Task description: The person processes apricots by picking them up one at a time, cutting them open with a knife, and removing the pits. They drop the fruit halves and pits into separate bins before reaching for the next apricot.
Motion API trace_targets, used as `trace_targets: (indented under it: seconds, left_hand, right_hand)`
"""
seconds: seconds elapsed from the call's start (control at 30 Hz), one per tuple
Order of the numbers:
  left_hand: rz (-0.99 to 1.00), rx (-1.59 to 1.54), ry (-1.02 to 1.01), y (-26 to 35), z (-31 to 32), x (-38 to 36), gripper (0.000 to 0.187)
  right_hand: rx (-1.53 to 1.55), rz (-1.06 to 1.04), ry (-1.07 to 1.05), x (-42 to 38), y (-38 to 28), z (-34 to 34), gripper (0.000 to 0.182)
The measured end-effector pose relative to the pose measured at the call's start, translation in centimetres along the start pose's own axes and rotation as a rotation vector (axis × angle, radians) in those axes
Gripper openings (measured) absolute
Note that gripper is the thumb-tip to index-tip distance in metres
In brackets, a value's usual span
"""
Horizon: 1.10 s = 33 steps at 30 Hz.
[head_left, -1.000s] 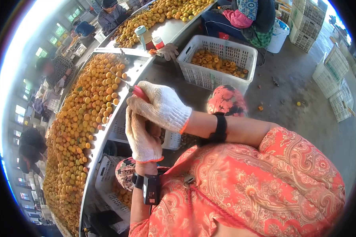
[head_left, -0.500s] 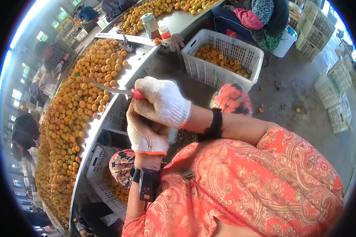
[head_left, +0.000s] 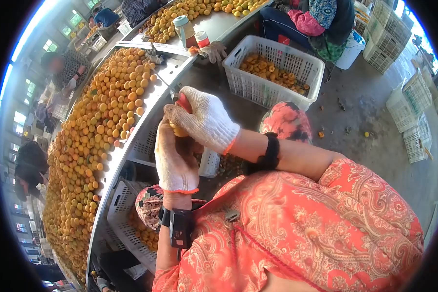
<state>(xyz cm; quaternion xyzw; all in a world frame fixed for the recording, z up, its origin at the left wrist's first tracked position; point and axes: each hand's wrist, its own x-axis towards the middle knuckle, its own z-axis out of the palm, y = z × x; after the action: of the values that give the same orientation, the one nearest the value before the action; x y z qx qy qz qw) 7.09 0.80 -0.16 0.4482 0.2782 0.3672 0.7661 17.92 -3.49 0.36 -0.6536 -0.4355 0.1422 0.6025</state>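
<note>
My right hand (head_left: 203,117), in a white knitted glove, is closed around the red handle of a knife (head_left: 183,102). Only a little of its blade shows beyond the fingers. Just below, my gloved left hand (head_left: 173,163) is closed on an orange apricot (head_left: 178,130), partly hidden by both gloves. The two hands touch at the fruit. To their left, a broad heap of apricots (head_left: 90,141) covers the metal sorting table (head_left: 153,97).
A white crate (head_left: 272,97) of cut apricots stands ahead on the right; another crate (head_left: 124,207) is below the table edge. A bottle (head_left: 184,30), a red-and-white jar (head_left: 202,39) and a glove (head_left: 214,51) lie at the table corner. Co-workers sit around; crates (head_left: 408,114) stack at right.
The knife has swung from pointing left over the table to a more upright position by the fruit. My hands have opened slightly apart, and the apricot now shows between them.
</note>
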Motion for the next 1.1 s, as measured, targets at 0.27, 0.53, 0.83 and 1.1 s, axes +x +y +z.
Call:
trace_targets:
  seconds: [0.27, 0.53, 0.83, 1.1]
  left_hand:
    - [-0.165, 0.075, 0.081, -0.9, -0.7, 0.1, 0.033]
    - [-0.282, -0.238, 0.200, 0.9, 3.0, -2.1, 0.049]
    - [-0.421, -0.396, 0.124, -1.0, 1.0, -1.7, 0.064]
    - [-0.573, -0.337, 0.109, -0.9, 1.5, -2.2, 0.058]
  right_hand:
    - [0.024, 0.009, 0.000, -0.4, 0.2, 0.9, 0.033]
    - [-0.024, -0.240, 0.094, -0.8, -0.8, 0.8, 0.020]
    - [-0.124, -0.380, 0.011, -1.3, 0.1, 0.0, 0.020]
    - [-0.143, -0.595, -0.108, -1.3, 1.8, -0.3, 0.023]
